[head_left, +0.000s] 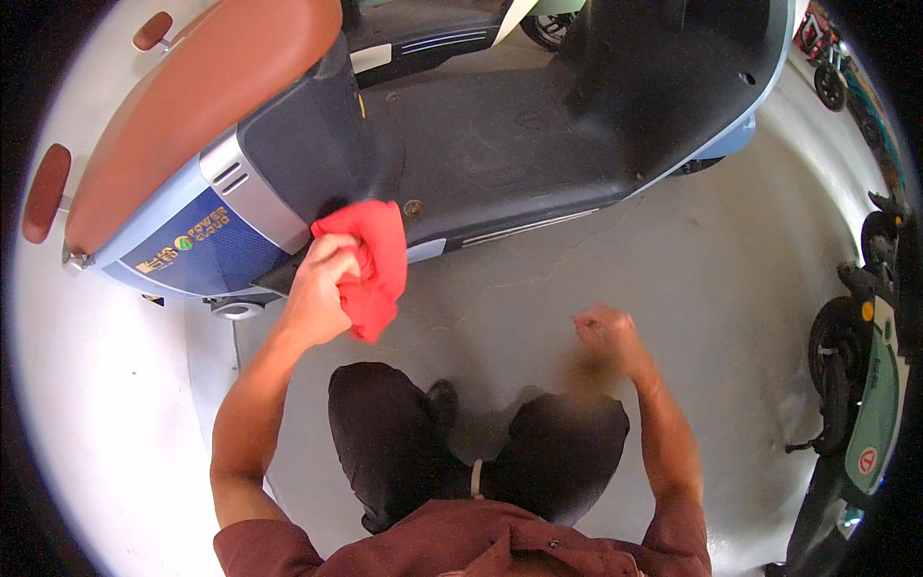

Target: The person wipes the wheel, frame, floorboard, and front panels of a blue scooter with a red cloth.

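Note:
My left hand (322, 288) is closed around a bunched red cloth (380, 264). The cloth is up against the lower side of a scooter (461, 173), where the dark seat base meets the flat footboard. Above my knees on the right, my right hand (611, 337) is held in the air with its fingers curled in, and nothing shows in it. The scooter has a brown seat (212, 96), a blue and silver side panel (207, 226) and a black footboard (471, 144).
Behind this scooter stands another vehicle (423, 38) with a dark footboard. A green and black scooter (870, 404) is along the right edge. Grey floor (538, 279) lies between my knees and the scooter. A small wheeled vehicle (829, 85) is at the far right.

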Motion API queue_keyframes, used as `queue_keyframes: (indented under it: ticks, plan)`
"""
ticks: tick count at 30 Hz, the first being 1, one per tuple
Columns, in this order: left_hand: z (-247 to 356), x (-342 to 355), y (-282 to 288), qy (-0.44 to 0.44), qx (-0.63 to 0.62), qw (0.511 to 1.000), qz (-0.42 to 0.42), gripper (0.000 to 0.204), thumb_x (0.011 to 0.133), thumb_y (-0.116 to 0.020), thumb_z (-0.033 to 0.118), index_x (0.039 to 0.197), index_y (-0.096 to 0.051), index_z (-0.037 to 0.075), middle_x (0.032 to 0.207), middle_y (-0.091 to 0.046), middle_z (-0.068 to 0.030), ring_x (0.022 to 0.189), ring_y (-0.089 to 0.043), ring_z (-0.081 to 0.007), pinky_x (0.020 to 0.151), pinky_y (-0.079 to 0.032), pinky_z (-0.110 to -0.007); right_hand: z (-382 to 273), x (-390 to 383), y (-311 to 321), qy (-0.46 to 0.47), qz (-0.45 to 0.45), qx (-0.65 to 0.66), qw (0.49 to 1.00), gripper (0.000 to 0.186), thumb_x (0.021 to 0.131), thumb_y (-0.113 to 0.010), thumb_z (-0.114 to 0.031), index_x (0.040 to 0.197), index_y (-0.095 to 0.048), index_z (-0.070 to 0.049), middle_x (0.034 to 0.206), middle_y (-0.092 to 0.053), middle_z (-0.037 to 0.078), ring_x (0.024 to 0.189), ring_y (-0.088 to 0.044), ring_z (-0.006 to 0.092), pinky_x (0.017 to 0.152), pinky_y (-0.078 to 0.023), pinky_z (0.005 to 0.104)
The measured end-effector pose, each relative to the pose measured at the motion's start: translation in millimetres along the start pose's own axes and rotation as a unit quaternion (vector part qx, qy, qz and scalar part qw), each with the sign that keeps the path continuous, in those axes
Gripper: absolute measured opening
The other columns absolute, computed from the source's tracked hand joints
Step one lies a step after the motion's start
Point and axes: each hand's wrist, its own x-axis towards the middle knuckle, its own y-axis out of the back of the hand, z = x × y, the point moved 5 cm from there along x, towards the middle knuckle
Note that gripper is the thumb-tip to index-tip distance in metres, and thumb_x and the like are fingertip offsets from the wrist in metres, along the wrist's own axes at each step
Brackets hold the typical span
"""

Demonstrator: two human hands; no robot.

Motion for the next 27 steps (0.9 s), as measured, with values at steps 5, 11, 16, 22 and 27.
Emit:
queue_keyframes:
  ticks: [5,11,16,22,27]
  plan:
    - [60.0,51.5,-37.1,-0.102,-0.223,0.961,0.131,0.043,0.066,-0.092,0.017,0.097,-0.063,0.008,0.117,-0.060,-0.0157,0.120,-0.060,-0.0348,0.099,-0.049,-0.044,-72.7,54.8,10.5,-0.006,0.035,0.258,0.966,0.060,0.096,-0.072,-0.028,0.149,-0.053,-0.008,0.144,-0.060,0.011,0.124,-0.062,0.0277,0.102,-0.054,0.0440]
    - [147.2,103.4,-144.4,-0.213,-0.301,0.929,0.041,0.074,0.069,-0.086,0.020,0.135,-0.056,0.005,0.147,-0.043,-0.0252,0.141,-0.040,-0.0463,0.117,-0.035,-0.055,-106.2,99.0,24.5,0.068,0.092,0.549,0.828,0.091,0.092,-0.074,-0.043,0.162,-0.028,-0.009,0.163,-0.040,0.014,0.138,-0.049,0.0312,0.110,-0.048,0.0488]
    - [106.0,90.1,-126.1,-0.268,-0.079,0.960,-0.004,0.072,0.071,-0.086,0.026,0.135,-0.060,0.005,0.145,-0.049,-0.0240,0.140,-0.044,-0.0429,0.118,-0.031,-0.063,-67.4,107.9,53.4,-0.013,0.119,0.469,0.875,0.082,0.088,-0.076,-0.030,0.157,-0.039,-0.006,0.160,-0.043,0.017,0.143,-0.046,0.0316,0.115,-0.042,0.0465]
    - [-23.1,50.9,-54.0,-0.136,0.127,0.982,0.016,0.066,0.076,-0.081,0.021,0.133,-0.058,-0.004,0.140,-0.054,-0.0202,0.139,-0.044,-0.0397,0.120,-0.035,-0.054,-44.7,190.2,103.0,-0.004,0.237,-0.188,0.953,0.080,0.087,-0.079,-0.030,0.155,-0.043,-0.007,0.151,-0.050,0.021,0.138,-0.048,0.0378,0.114,-0.040,0.0499]
    - [-49.9,44.6,-48.1,-0.085,0.074,0.992,-0.048,0.085,0.076,-0.083,0.021,0.146,-0.044,-0.008,0.154,-0.042,-0.0239,0.147,-0.036,-0.0430,0.122,-0.034,-0.050,-31.2,280.7,40.6,-0.102,0.150,-0.407,0.895,0.074,0.092,-0.065,-0.056,0.151,-0.049,-0.014,0.154,-0.048,0.013,0.140,-0.046,0.0379,0.111,-0.038,0.0632]
